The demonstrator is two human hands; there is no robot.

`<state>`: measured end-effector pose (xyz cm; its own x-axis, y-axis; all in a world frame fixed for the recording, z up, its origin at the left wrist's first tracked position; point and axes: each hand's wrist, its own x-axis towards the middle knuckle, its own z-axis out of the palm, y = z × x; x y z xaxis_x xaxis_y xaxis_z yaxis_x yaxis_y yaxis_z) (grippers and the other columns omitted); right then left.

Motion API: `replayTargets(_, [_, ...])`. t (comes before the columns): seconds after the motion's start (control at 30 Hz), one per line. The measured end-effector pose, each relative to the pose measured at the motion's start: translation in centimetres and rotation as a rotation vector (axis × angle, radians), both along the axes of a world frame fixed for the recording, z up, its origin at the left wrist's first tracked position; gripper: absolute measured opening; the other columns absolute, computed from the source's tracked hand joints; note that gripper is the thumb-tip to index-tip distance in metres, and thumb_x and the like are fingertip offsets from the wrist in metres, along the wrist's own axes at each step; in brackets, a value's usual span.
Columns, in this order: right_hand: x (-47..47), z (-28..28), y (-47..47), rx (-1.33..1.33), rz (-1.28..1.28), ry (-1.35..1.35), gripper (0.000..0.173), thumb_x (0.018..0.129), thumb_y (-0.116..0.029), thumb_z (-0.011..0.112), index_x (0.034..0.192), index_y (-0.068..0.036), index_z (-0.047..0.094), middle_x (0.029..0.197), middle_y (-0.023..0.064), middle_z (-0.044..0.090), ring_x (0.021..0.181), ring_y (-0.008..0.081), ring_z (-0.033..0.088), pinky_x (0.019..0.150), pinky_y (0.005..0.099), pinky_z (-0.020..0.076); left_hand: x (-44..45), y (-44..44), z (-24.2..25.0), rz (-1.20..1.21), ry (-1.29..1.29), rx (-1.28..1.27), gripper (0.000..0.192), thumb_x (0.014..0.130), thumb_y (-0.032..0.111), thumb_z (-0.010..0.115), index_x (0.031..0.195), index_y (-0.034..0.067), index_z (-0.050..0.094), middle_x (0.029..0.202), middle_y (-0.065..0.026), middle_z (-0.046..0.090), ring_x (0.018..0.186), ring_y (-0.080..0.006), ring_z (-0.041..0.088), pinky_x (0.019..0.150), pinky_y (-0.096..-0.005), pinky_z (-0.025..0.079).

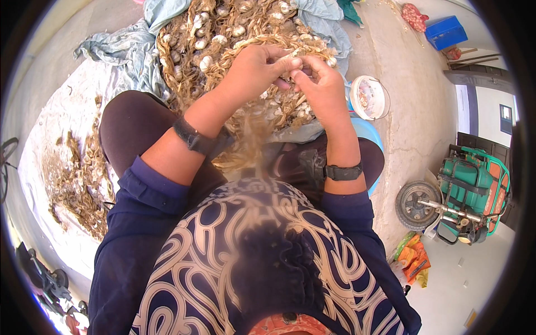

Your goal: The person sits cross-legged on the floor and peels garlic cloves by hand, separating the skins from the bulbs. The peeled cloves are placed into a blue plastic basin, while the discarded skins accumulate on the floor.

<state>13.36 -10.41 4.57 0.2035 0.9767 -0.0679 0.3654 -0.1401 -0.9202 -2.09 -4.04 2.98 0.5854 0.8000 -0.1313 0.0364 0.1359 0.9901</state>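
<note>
My left hand (261,69) and my right hand (321,86) meet over a heap of dried garlic (197,83). Thumbs and fingers of both pinch a small garlic bulb, largely hidden between them, with pale papery skin showing. White bulbs such as this garlic bulb (206,63) lie among the brown stalks and roots. Right below my hands, loose garlic skins (303,109) cover the near side of the heap. Between my knees, dry garlic stalks (247,142) look blurred.
A white bucket (355,98) holding garlic pieces stands right of the heap. Pale blue cloth (125,50) surrounds the heap. Stalk waste (83,184) lies on a white sheet (35,159) at left. Farther right are a green tricycle (465,188), a blue box (446,33) and a red net bag (413,17).
</note>
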Motion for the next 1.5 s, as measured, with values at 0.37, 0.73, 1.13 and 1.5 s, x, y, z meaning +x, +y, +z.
replayTargets(0.37, [-2.1,-0.6,0.2,0.178,-0.136,0.018,0.019,0.081,-0.003,0.066,0.099,0.002,0.065,0.087,0.0059,0.067,0.072,0.0098,0.058,0.066,0.024,0.0486,0.4,0.4,-0.8,0.07,-0.107,-0.15,0.035,0.093,0.026,0.064,0.112,-0.003,0.065,0.085,-0.0046,0.068,0.073,-0.0109,0.066,0.068,-0.0232,0.053])
replayTargets(0.73, [1.3,-2.8,0.5,0.029,-0.287,1.13,0.014,0.093,-0.009,0.059,0.104,-0.002,0.056,0.087,0.0045,0.058,0.073,0.01,0.05,0.052,0.0208,0.0373,0.8,0.2,-0.8,0.08,-0.204,-0.221,0.033,0.093,0.018,0.063,0.118,-0.003,0.062,0.087,-0.0017,0.062,0.074,-0.0093,0.062,0.068,-0.0217,0.05])
replayTargets(1.13, [-0.1,-2.2,0.0,-0.006,-0.076,0.083,0.032,0.087,-0.023,0.069,0.109,-0.001,0.06,0.072,-0.0013,0.055,0.064,0.004,0.045,0.053,0.0221,0.0355,0.9,-0.2,-1.0,0.059,0.178,0.197,0.035,0.082,0.007,0.069,0.114,0.0,0.056,0.082,-0.0047,0.066,0.074,-0.008,0.058,0.066,-0.0237,0.046])
replayTargets(1.5, [1.4,-1.6,-1.2,-0.055,-0.124,0.312,0.02,0.098,-0.018,0.052,0.109,-0.002,0.058,0.072,-0.0021,0.046,0.06,0.0029,0.039,0.049,0.0192,0.031,1.2,0.2,-1.3,-0.114,-0.1,-0.105,0.033,0.089,0.015,0.067,0.117,-0.001,0.06,0.091,-0.0003,0.064,0.082,-0.0072,0.055,0.069,-0.0225,0.046])
